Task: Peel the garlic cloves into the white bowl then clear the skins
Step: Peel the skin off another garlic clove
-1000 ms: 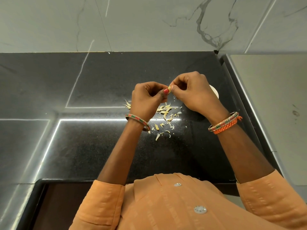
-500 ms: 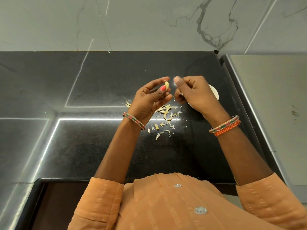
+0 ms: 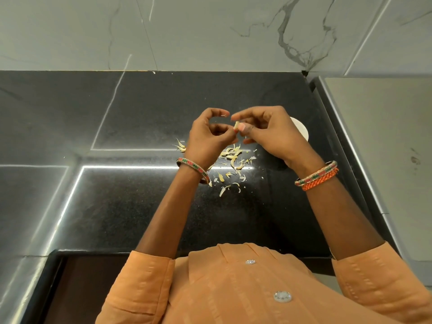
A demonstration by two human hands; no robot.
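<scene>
My left hand (image 3: pixel 207 136) and my right hand (image 3: pixel 271 133) meet above the black counter, fingers curled. Between them is a small pale garlic clove (image 3: pixel 236 125); my left fingertips pinch its lower end and my right thumb and forefinger pinch it from the right. A thin sliver of skin (image 3: pixel 223 115) hangs by my left forefinger. The white bowl (image 3: pixel 301 129) stands on the counter behind my right hand, mostly hidden by it. Loose garlic skins (image 3: pixel 232 160) lie scattered on the counter below my hands.
The black granite counter (image 3: pixel 131 195) runs left and toward me, with a marble wall (image 3: pixel 210 31) behind it. A raised steel-edged surface (image 3: pixel 378 148) borders the counter on the right. A few skins (image 3: pixel 180 146) lie left of my left hand.
My left hand opened with the clove on its fingers, then curled again. My right hand drew away and has come back onto the clove.
</scene>
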